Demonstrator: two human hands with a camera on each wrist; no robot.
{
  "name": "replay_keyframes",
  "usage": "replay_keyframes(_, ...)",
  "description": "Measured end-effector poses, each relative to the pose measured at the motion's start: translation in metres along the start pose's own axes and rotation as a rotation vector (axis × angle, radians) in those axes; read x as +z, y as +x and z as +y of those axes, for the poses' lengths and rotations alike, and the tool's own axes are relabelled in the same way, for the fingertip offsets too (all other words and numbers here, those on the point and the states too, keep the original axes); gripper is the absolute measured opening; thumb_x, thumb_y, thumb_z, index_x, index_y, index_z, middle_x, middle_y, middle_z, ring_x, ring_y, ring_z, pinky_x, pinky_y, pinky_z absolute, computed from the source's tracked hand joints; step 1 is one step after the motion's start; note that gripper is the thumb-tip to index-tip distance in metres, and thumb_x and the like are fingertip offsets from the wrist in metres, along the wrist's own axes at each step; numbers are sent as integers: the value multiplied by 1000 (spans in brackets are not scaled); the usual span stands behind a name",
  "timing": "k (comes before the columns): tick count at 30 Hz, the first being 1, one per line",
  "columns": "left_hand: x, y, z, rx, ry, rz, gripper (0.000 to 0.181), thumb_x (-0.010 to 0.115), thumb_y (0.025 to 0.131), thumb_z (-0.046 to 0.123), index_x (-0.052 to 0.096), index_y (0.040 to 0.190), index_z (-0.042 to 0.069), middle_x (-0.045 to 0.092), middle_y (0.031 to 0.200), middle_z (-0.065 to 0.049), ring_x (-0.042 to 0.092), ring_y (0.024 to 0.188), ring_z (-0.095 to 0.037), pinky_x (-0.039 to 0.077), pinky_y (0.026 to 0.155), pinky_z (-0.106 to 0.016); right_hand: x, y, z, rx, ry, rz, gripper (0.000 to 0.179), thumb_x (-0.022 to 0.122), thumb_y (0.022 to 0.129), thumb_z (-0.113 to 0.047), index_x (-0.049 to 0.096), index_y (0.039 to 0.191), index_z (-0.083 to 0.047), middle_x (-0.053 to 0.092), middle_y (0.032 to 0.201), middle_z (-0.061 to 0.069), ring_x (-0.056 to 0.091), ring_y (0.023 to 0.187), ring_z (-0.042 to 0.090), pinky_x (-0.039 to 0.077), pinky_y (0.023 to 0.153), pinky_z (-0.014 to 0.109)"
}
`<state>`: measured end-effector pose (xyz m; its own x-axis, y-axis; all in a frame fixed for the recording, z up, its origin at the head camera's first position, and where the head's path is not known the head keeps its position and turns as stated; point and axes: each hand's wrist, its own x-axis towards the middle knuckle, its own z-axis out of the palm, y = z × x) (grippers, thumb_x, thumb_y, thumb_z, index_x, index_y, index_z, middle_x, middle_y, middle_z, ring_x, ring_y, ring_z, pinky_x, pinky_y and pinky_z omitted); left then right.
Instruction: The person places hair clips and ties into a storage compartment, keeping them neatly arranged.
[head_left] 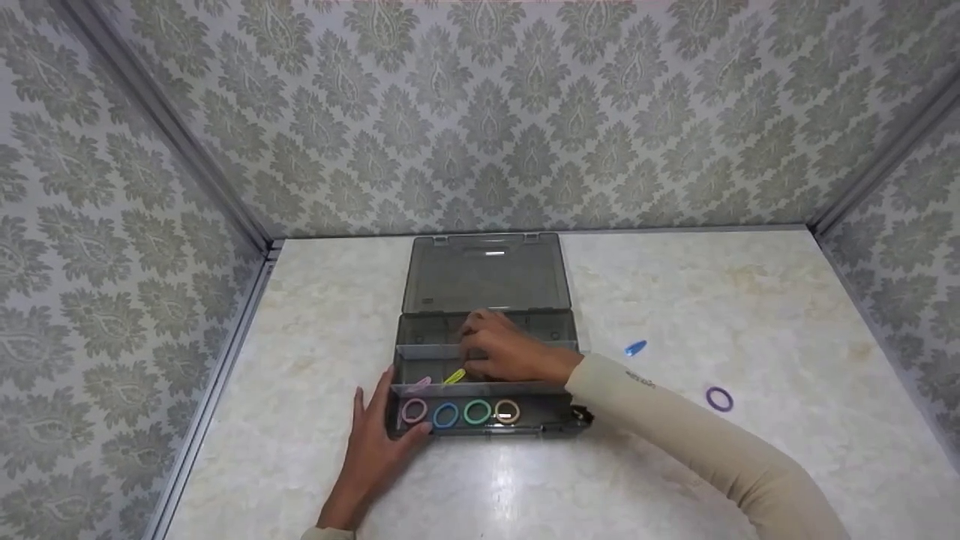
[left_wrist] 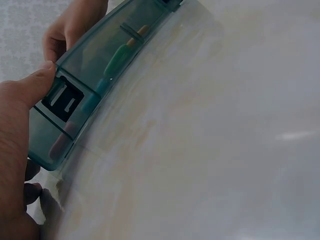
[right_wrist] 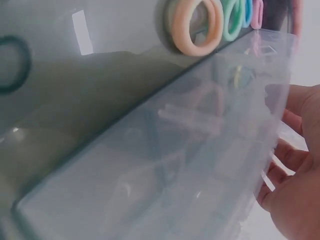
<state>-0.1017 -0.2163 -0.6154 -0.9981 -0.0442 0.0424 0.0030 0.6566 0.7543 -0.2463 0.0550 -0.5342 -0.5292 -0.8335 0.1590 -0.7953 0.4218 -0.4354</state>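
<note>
A smoky see-through organizer box [head_left: 487,431] lies with its lid [head_left: 486,277] folded back. My left hand [head_left: 379,442] grips its front left corner, thumb on the front rim and fingers along the side. My right hand [head_left: 502,352] reaches into the middle section with bent fingers, which a clear divider [right_wrist: 200,135] partly veils in the right wrist view; I cannot tell whether they pinch anything. Beside those fingers lies a yellow hair clip [head_left: 454,376], with a pink hair clip [head_left: 420,385] to its left. Pink [head_left: 414,411], blue [head_left: 445,415], green [head_left: 477,412] and orange [head_left: 507,412] hair ties line the front section.
On the table [head_left: 315,315], right of the box, are a blue hair clip [head_left: 636,348] and a purple hair tie [head_left: 719,399]. A small dark item [head_left: 581,416] shows at the box's front right corner. Patterned panels [head_left: 487,112] border the table at the back and both sides.
</note>
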Motion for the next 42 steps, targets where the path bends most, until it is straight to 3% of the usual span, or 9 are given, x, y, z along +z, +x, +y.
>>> replay_keyframes(4,0,0,1,-3,-1,-11,111,83,92,63,23,177,23,30,181,-12,6,168,-52,8,134,-74,-9,-12,6,9,16,11,9,79,103,-15,84,108,-9,70,133,18,56,129,34,47,114,59)
replay_keyframes(9,-1,3,0,4,0,-11,113,82,92,63,23,177,19,30,180,-13,14,168,-46,-2,137,-63,-18,-24,15,20,23,56,7,80,102,-12,84,105,-7,70,134,19,56,131,36,47,116,59)
replay_keyframes(13,0,3,-1,11,1,-13,113,83,92,62,23,177,19,31,180,-13,17,168,-45,-3,138,-63,-25,-35,21,35,33,88,7,79,103,-10,83,106,-5,69,136,20,56,131,38,50,113,58)
replay_keyframes(15,0,2,-2,6,0,-15,112,83,92,63,23,177,20,31,180,-13,13,168,-47,-1,137,-65,-28,-42,23,55,56,97,8,79,103,-10,83,108,-4,69,136,20,55,131,37,50,112,58)
replay_keyframes(22,0,2,-1,8,30,-9,113,82,92,64,22,177,18,32,179,-15,26,166,-43,-4,139,-56,-41,-64,32,142,114,140,11,79,104,-13,82,111,-4,67,138,18,55,132,35,53,110,57)
replay_keyframes(29,0,2,-1,-4,22,-12,113,82,92,64,23,177,19,31,180,-15,20,167,-46,-3,138,-59,-43,-87,44,188,87,198,9,80,103,-12,82,109,-6,68,136,19,56,130,37,51,110,61)
replay_keyframes(35,0,1,-1,-12,13,-16,113,81,93,64,22,177,20,30,180,-14,14,168,-47,-3,138,-60,-42,-107,54,217,158,230,11,79,104,-14,81,110,-5,68,137,20,54,135,38,48,114,63)
replay_keyframes(42,-1,2,0,-21,8,-14,113,81,92,66,23,178,22,30,181,-12,11,168,-48,1,137,-65,-42,-128,62,204,197,330,12,81,102,-12,81,112,-5,69,136,20,55,135,38,48,114,64)
